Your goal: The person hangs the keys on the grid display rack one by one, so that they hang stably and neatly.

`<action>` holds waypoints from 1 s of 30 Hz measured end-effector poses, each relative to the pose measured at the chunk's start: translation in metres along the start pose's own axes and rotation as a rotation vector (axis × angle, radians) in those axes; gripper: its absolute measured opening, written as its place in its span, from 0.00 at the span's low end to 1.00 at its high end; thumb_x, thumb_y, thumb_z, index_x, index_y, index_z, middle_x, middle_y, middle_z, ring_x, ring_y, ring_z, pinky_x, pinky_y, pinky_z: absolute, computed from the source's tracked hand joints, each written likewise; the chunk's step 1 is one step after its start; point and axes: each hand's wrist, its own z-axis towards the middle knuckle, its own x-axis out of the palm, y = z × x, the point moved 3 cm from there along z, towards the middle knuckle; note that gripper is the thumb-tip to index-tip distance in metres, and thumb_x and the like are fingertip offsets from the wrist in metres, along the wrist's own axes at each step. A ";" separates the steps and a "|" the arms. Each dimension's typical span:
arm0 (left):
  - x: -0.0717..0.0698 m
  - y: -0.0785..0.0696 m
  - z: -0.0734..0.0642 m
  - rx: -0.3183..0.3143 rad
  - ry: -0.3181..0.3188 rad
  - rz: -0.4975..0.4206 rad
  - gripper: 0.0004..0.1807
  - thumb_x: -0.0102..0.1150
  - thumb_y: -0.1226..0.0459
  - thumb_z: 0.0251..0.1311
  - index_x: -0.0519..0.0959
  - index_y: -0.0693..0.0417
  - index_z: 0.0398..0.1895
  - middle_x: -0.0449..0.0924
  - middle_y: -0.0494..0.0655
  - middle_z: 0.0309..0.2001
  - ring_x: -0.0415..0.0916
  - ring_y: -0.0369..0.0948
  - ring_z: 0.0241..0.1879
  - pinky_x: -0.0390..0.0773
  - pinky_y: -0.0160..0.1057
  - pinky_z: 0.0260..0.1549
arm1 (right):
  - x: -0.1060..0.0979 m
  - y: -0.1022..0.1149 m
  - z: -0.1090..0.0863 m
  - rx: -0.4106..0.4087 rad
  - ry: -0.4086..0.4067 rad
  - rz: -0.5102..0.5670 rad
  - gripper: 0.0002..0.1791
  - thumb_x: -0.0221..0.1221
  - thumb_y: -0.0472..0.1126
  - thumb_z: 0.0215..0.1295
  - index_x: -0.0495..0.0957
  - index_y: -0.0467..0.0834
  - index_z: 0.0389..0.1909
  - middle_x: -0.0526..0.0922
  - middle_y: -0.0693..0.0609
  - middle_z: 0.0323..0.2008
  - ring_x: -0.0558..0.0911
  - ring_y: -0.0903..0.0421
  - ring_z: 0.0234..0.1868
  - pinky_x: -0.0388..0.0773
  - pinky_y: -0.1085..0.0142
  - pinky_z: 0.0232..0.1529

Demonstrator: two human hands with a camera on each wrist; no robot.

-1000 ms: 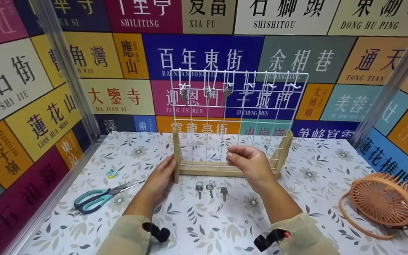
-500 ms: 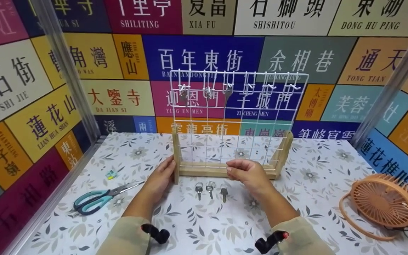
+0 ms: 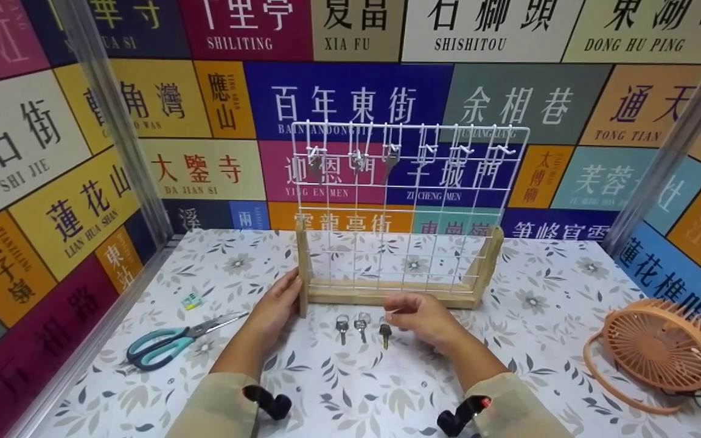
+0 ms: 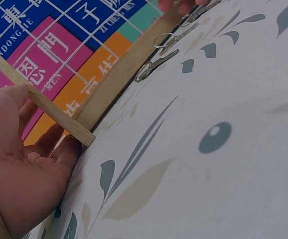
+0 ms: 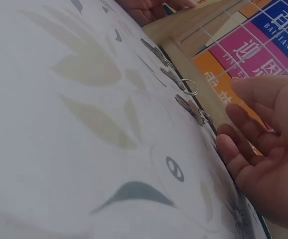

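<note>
My left hand [image 3: 274, 311] grips the left wooden post [image 3: 302, 274] of a white wire grid rack; in the left wrist view the thumb and fingers lie on either side of that post [image 4: 54, 114]. Three keys with rings lie in a row on the table before the rack: a left key [image 3: 342, 331], a middle key [image 3: 361, 328] and a right key [image 3: 385, 336]. My right hand [image 3: 429, 317] is low beside the right key, fingertips close to its ring. In the right wrist view its fingers are loosely bent, apart from the key [image 5: 188, 107], holding nothing.
Keys [image 3: 392, 157] hang on the rack's three left hooks; the right hooks [image 3: 463, 151] bear none. Scissors [image 3: 183, 340] and a small green-yellow item [image 3: 191, 300] lie at left. An orange fan [image 3: 661, 347] stands at right. Printed walls [image 3: 350, 91] enclose the table.
My right hand has come down from in front of the grid to the right key on the table. My left hand keeps its grip on the post.
</note>
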 end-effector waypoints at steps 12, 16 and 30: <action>0.000 0.000 -0.002 0.005 -0.009 -0.013 0.30 0.55 0.42 0.78 0.68 0.25 0.80 0.67 0.42 0.82 0.60 0.47 0.84 0.56 0.52 0.85 | 0.000 -0.007 0.001 -0.018 0.059 -0.155 0.20 0.73 0.36 0.65 0.86 0.40 0.58 0.89 0.42 0.52 0.84 0.56 0.50 0.81 0.68 0.52; 0.001 0.000 -0.001 0.028 0.005 -0.014 0.32 0.54 0.43 0.79 0.65 0.31 0.83 0.66 0.46 0.82 0.60 0.49 0.84 0.57 0.53 0.85 | 0.002 -0.005 0.000 -0.029 0.063 -0.222 0.21 0.74 0.35 0.62 0.87 0.41 0.57 0.88 0.44 0.49 0.83 0.56 0.49 0.80 0.68 0.51; -0.001 -0.001 -0.002 0.009 -0.002 -0.002 0.31 0.54 0.42 0.79 0.66 0.26 0.81 0.64 0.42 0.83 0.58 0.48 0.84 0.55 0.53 0.85 | 0.008 -0.006 0.001 -0.033 0.024 -0.263 0.14 0.73 0.32 0.61 0.90 0.43 0.48 0.88 0.49 0.38 0.82 0.58 0.39 0.80 0.70 0.39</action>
